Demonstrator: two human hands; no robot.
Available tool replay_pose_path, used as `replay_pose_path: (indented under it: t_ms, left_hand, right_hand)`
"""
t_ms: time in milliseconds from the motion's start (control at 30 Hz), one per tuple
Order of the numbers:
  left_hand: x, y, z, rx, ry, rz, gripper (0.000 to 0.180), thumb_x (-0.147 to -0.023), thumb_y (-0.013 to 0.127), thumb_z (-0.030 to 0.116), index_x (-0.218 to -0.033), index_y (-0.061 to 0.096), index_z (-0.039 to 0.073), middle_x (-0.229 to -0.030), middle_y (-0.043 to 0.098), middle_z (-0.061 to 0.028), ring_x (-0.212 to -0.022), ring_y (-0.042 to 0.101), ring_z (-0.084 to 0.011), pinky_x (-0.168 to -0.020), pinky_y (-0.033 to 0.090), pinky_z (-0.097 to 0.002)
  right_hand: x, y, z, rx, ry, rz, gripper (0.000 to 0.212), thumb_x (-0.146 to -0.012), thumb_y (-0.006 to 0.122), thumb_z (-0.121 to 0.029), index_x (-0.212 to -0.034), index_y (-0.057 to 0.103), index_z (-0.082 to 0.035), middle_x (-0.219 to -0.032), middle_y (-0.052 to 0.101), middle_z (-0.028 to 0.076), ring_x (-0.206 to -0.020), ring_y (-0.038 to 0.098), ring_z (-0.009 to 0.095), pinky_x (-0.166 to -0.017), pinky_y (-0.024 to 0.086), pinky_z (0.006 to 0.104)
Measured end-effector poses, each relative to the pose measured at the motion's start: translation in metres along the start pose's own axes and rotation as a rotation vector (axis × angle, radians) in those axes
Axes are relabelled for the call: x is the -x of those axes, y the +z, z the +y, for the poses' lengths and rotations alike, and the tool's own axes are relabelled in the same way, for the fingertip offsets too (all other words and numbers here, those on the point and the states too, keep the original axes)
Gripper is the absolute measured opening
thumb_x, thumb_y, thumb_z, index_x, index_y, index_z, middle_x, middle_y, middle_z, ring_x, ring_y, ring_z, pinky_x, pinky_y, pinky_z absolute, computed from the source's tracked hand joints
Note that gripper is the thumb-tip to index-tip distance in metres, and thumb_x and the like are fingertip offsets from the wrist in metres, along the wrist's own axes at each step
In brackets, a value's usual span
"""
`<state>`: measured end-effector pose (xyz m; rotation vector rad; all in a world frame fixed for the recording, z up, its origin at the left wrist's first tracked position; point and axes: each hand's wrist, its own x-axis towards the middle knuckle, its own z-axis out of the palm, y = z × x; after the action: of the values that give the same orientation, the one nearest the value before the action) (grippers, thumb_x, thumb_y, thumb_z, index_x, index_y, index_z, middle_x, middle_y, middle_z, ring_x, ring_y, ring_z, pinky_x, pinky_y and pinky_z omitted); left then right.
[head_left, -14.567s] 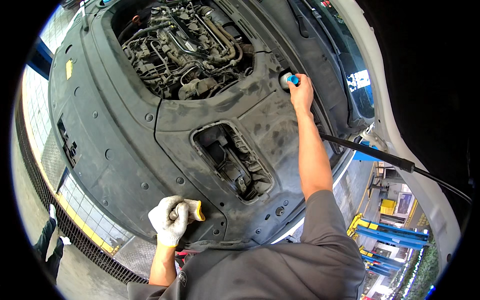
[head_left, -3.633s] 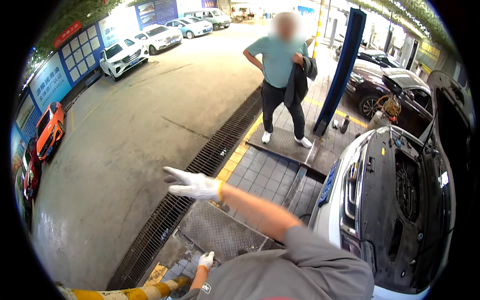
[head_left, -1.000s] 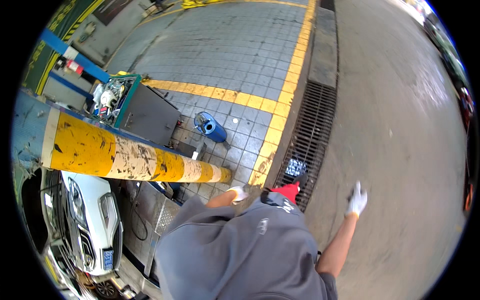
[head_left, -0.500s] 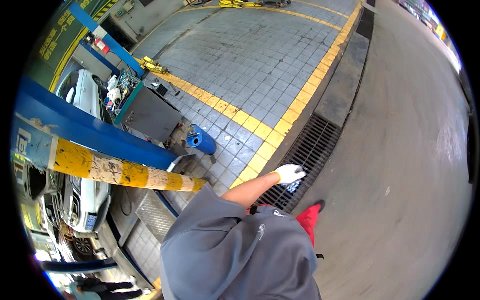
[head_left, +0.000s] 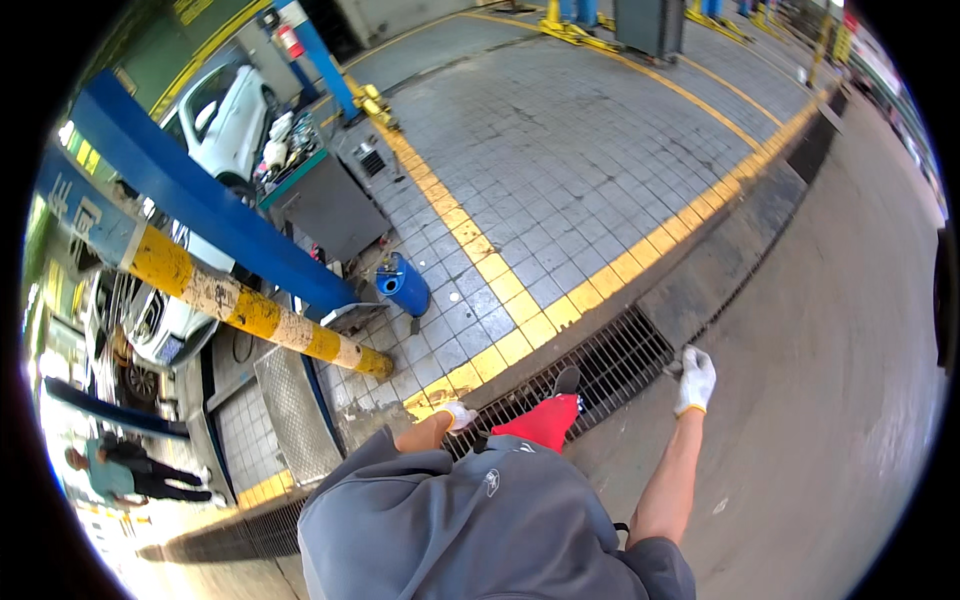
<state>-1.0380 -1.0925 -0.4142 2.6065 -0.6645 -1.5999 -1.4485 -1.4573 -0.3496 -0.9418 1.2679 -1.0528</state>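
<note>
My left hand [head_left: 458, 414], in a white knit glove, hangs low beside the yellow painted border, near the left part of the drain grate [head_left: 625, 352]. Its fingers are small and partly turned away, so what they do cannot be told. Out to the right, my right hand [head_left: 696, 380], also white-gloved, is raised over the concrete just past the grate's edge. The fingers of that hand are curled together, with a small greyish bit at their tips that I cannot make out. My red trouser leg [head_left: 545, 422] and dark shoe [head_left: 567, 380] are over the grate between the hands.
A yellow-and-white banded post [head_left: 255, 312] leans across the left, beside a blue lift column [head_left: 215, 205]. Behind are a blue drum [head_left: 405, 288], a grey tool cabinet [head_left: 335, 210] and a white car [head_left: 225, 125]. Another person [head_left: 125, 468] is at the lower left.
My left hand has drawn back leftward from above the grate. My right hand has come into view on the right. My foot now shows over the grate, and the view has turned.
</note>
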Motion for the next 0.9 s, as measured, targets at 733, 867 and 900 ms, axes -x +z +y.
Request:
replay_pose_path:
  t_ms: [733,867,900]
  left_hand:
    - [-0.17,-0.204,0.236,0.329,0.078,0.203,0.06,-0.098,0.049,0.053,-0.125,0.069,0.004,-0.103,0.077,-0.0184,-0.096,0.073,-0.033,-0.09,0.055,-0.0437]
    - [-0.182,-0.203,0.23,0.348,-0.067,0.136,0.056,-0.098,0.05,0.049,-0.117,0.071,0.001,-0.094,0.076,-0.0158,-0.076,0.072,-0.0283,-0.076,0.057,-0.0426]
    - [-0.18,-0.2,0.23,0.406,-0.133,0.106,0.054,-0.098,0.05,0.047,-0.112,0.072,-0.001,-0.091,0.076,-0.0149,-0.071,0.072,-0.0268,-0.072,0.057,-0.0424]
  right_hand:
    - [-0.164,0.03,0.105,0.592,1.168,-0.095,0.028,-0.099,0.058,-0.035,-0.099,0.068,-0.01,-0.08,0.067,0.009,-0.064,0.064,0.026,-0.063,0.059,0.043]
    - [-0.294,0.139,0.097,0.704,1.171,-0.297,0.028,-0.098,0.057,-0.038,-0.099,0.069,-0.012,-0.079,0.066,0.008,-0.065,0.063,0.028,-0.065,0.059,0.0445]
    - [-0.346,0.167,0.086,0.752,1.14,-0.335,0.029,-0.098,0.057,-0.039,-0.099,0.069,-0.013,-0.079,0.066,0.007,-0.065,0.063,0.028,-0.066,0.059,0.0449]
